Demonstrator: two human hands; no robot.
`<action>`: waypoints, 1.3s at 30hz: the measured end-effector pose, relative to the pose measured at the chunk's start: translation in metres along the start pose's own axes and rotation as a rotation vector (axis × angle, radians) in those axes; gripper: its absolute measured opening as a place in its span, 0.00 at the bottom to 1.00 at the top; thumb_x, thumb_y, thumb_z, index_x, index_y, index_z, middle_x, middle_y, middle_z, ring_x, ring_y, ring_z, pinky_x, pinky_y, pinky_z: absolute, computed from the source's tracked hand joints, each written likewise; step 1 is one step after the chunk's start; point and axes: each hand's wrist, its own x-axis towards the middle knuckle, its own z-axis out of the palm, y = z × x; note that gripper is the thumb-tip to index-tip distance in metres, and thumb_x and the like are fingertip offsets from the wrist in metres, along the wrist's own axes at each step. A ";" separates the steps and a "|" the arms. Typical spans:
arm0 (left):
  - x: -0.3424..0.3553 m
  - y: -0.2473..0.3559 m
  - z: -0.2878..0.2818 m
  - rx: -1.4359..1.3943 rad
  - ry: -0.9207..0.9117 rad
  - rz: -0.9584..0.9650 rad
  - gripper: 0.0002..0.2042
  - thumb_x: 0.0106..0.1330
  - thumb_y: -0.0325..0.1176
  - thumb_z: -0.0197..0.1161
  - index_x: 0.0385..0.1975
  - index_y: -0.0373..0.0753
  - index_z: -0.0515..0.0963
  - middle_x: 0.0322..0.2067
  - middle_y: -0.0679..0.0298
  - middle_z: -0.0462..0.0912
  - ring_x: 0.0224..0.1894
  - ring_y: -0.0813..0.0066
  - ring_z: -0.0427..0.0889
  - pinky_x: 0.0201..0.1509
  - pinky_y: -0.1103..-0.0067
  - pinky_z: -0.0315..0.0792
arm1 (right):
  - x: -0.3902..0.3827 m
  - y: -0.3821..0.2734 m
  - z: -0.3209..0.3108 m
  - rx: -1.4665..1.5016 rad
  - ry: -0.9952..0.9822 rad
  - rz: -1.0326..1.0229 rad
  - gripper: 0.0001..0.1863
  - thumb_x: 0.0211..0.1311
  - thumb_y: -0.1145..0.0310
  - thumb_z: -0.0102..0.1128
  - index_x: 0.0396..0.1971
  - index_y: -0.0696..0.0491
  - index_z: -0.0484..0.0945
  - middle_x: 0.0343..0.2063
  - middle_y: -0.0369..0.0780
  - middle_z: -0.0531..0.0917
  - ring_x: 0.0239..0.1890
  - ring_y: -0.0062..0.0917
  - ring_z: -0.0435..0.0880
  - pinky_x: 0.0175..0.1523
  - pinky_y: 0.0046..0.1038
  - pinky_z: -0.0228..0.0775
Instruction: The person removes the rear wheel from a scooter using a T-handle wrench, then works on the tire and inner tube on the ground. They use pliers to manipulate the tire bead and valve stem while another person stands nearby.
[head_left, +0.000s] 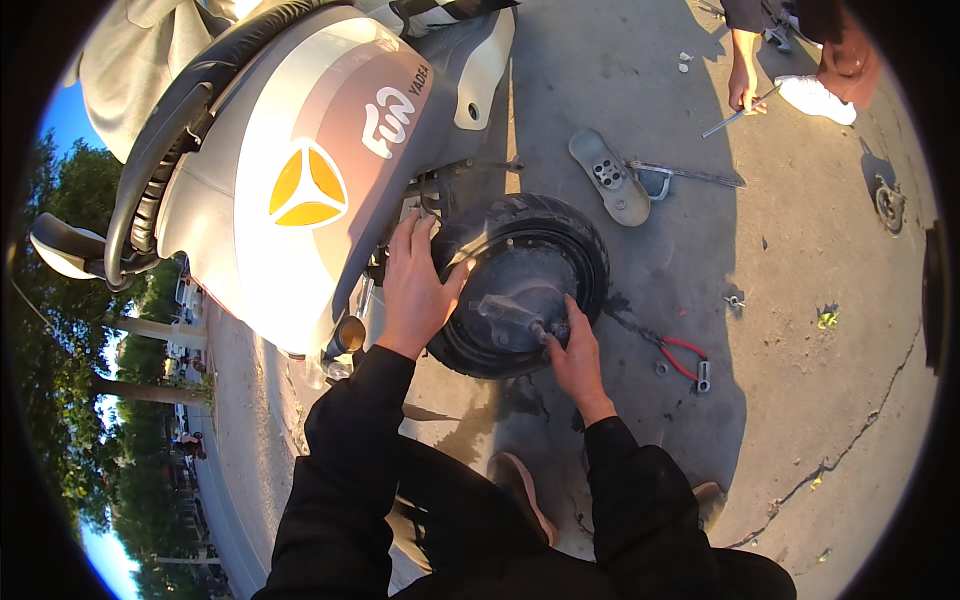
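Observation:
My left hand (420, 280) holds the upper left edge of a black scooter wheel (575, 232), its thumb on the sidewall and its fingers beside the metal mount. My right hand (572, 355) grips the axle fitting (540, 330) at the centre of the hub. The wheel is tilted beside the rear of a grey and white scooter (290, 260). Red-handled pliers (680, 352) and a metal part (703, 376) lie on the ground to the right of the wheel.
Beyond the wheel lie a grey pedal-like plate (610, 180) and a metal tool (690, 175). Another person's hand (743, 85) holds a slim metal tool near a white shoe (815, 98). A small metal ring-shaped part (890, 205) is at right. Trees and a road are at left.

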 end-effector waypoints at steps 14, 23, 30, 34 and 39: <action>-0.011 -0.004 0.019 -0.086 -0.054 0.008 0.34 0.52 0.26 0.77 0.61 0.37 0.70 0.57 0.50 0.73 0.61 0.46 0.72 0.65 0.63 0.69 | 0.000 0.018 -0.036 -0.055 -0.357 -0.061 0.37 0.61 0.68 0.68 0.70 0.52 0.65 0.55 0.51 0.81 0.58 0.48 0.80 0.62 0.39 0.72; -0.009 -0.012 0.024 -0.095 -0.082 -0.038 0.32 0.55 0.27 0.72 0.62 0.36 0.68 0.59 0.50 0.72 0.64 0.47 0.71 0.67 0.64 0.68 | 0.051 0.118 -0.234 -1.212 0.284 0.111 0.26 0.66 0.74 0.52 0.65 0.52 0.72 0.65 0.46 0.74 0.63 0.47 0.73 0.63 0.41 0.73; -0.026 0.007 0.003 -0.064 -0.010 0.068 0.24 0.56 0.28 0.71 0.54 0.32 0.75 0.56 0.52 0.75 0.58 0.52 0.76 0.58 0.67 0.73 | 0.042 0.144 -0.250 -1.246 0.204 0.018 0.18 0.67 0.73 0.56 0.57 0.54 0.75 0.60 0.46 0.78 0.62 0.43 0.74 0.60 0.40 0.74; -0.036 0.033 0.010 -1.004 -0.491 -0.678 0.16 0.76 0.35 0.57 0.54 0.28 0.74 0.54 0.47 0.79 0.49 0.57 0.84 0.48 0.66 0.79 | 0.048 0.134 -0.242 -1.167 0.354 0.198 0.09 0.68 0.69 0.58 0.44 0.57 0.77 0.48 0.48 0.83 0.51 0.43 0.82 0.49 0.39 0.78; -0.024 0.058 0.055 -2.117 -0.184 -1.399 0.22 0.82 0.46 0.43 0.61 0.32 0.66 0.54 0.49 0.78 0.51 0.57 0.82 0.55 0.66 0.79 | 0.100 0.024 -0.176 -0.542 -0.002 0.048 0.10 0.67 0.69 0.62 0.40 0.60 0.80 0.27 0.45 0.86 0.28 0.31 0.87 0.32 0.31 0.77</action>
